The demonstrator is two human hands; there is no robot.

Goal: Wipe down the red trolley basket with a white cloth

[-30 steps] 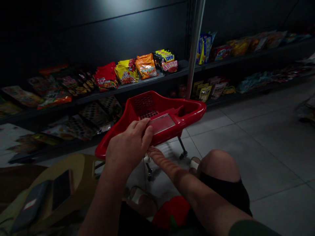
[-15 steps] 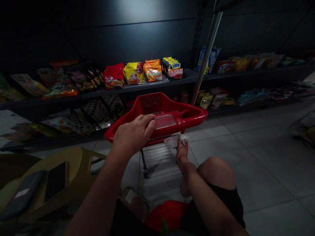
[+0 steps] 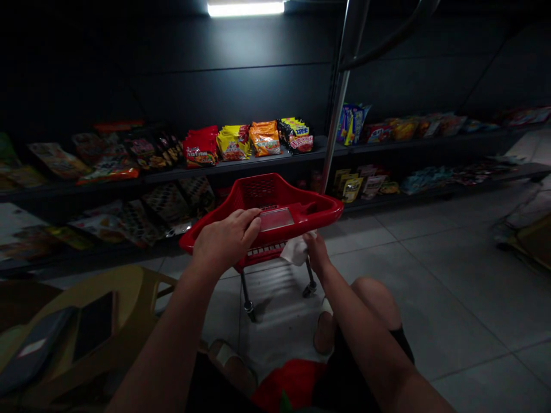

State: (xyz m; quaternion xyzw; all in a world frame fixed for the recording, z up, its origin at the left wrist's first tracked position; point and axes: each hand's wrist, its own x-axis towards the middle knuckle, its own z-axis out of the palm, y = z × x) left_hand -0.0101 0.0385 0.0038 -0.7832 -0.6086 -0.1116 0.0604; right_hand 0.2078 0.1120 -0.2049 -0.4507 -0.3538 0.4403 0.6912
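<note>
A red plastic shopping cart [image 3: 316, 217] stands in front of me, with a small clear-covered panel on its near edge. My left hand [image 3: 226, 240] is closed over that near edge, left of the panel, its fingertips partly hidden. Just below the right part of the same edge, my right hand [image 3: 316, 251] is closed on a white cloth [image 3: 295, 250], which hangs loosely from the fingers. The cloth's upper end comes up against the underside of the red edge; whether it presses there I cannot tell.
Dark shelves [image 3: 167, 174] with bagged snacks run behind the cart. A metal pole [image 3: 336, 123] rises by its far right side. At left, a yellow stool [image 3: 129, 287] bears a phone [image 3: 95, 326] and a dark flat case [image 3: 38, 347]. My knee [image 3: 376, 304] is at right.
My right hand has risen with the cloth, from lower down to right beneath the cart's edge. The left hand keeps its hold. My view has tilted up, bringing a ceiling lamp in.
</note>
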